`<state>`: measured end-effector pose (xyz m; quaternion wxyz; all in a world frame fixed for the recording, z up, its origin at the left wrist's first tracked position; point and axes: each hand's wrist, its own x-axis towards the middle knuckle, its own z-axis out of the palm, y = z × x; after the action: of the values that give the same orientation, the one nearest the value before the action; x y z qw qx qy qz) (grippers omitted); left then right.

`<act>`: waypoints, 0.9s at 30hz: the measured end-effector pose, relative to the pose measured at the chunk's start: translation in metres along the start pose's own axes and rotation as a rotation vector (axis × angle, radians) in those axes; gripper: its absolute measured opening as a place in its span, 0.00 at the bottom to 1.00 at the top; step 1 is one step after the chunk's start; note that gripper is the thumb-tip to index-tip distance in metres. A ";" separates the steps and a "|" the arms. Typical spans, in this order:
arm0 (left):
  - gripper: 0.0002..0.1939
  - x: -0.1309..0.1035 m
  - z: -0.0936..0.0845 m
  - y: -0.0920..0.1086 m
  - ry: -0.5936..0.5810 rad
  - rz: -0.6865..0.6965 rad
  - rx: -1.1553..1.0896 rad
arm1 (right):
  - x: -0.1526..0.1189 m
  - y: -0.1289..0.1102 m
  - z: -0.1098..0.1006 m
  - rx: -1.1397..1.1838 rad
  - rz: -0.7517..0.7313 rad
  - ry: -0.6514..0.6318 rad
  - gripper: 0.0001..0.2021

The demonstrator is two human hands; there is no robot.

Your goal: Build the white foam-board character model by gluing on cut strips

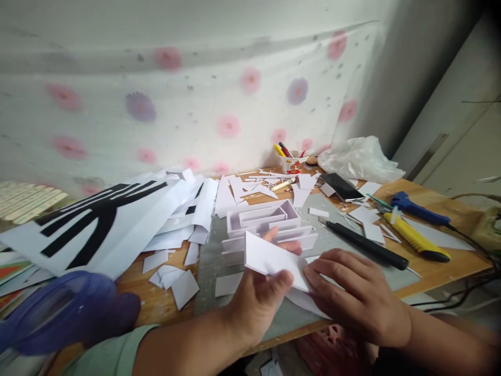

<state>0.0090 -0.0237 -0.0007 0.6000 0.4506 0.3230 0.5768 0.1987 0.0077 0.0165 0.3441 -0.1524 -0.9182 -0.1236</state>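
Observation:
A white board piece [274, 257] is held tilted above the front of the grey cutting mat [209, 261]. My left hand [262, 292] grips its left part, with the thumb on the near face and the fingers behind. The fingers of my right hand [356, 292] are closed on its right end. Below the board another white sheet [307, 303] shows partly, and my right hand hides the rest of it. Just behind my left hand, a white structure of upright strips [258, 216] stands on the mat.
Large printed sheets [105, 219] and paper scraps [183, 287] lie left, beside a blue object [70, 308]. On the right are a black pen-like tool [368, 245], a yellow cutter [415, 237], a blue glue gun [418, 208] and a phone [341, 187]. A pen cup [293, 164] stands behind.

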 end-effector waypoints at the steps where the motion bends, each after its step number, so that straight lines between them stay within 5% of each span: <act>1: 0.40 0.001 -0.001 0.000 0.020 0.015 -0.025 | 0.001 -0.002 0.002 0.029 -0.042 -0.017 0.15; 4: 0.31 0.003 -0.005 0.003 -0.006 0.004 -0.047 | -0.006 0.017 0.003 0.091 -0.009 -0.041 0.21; 7: 0.31 0.007 -0.010 0.006 -0.096 -0.025 -0.030 | -0.031 0.065 0.006 -0.089 0.418 -0.096 0.16; 10: 0.34 0.009 -0.014 0.007 -0.171 -0.017 0.031 | -0.059 0.110 0.011 -0.233 0.737 -0.430 0.22; 14: 0.37 0.012 -0.017 0.007 -0.201 0.015 0.125 | -0.076 0.131 0.019 -0.179 0.811 -0.617 0.24; 18: 0.34 0.014 -0.016 0.009 -0.218 0.083 0.150 | -0.067 0.126 0.012 -0.198 0.824 -0.611 0.19; 20: 0.31 0.013 -0.016 0.009 -0.224 0.094 0.160 | -0.058 0.115 0.002 -0.174 0.829 -0.478 0.18; 23: 0.28 0.012 -0.017 0.010 -0.238 0.072 0.211 | -0.041 0.082 -0.018 0.074 0.768 -0.212 0.18; 27: 0.30 0.010 -0.018 0.008 -0.245 0.052 0.272 | -0.019 0.032 -0.035 0.424 0.640 -0.244 0.16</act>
<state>-0.0097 -0.0116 0.0008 0.5533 0.6028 0.3108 0.4837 0.2448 0.0221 0.0337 0.2773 -0.3701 -0.8636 0.2009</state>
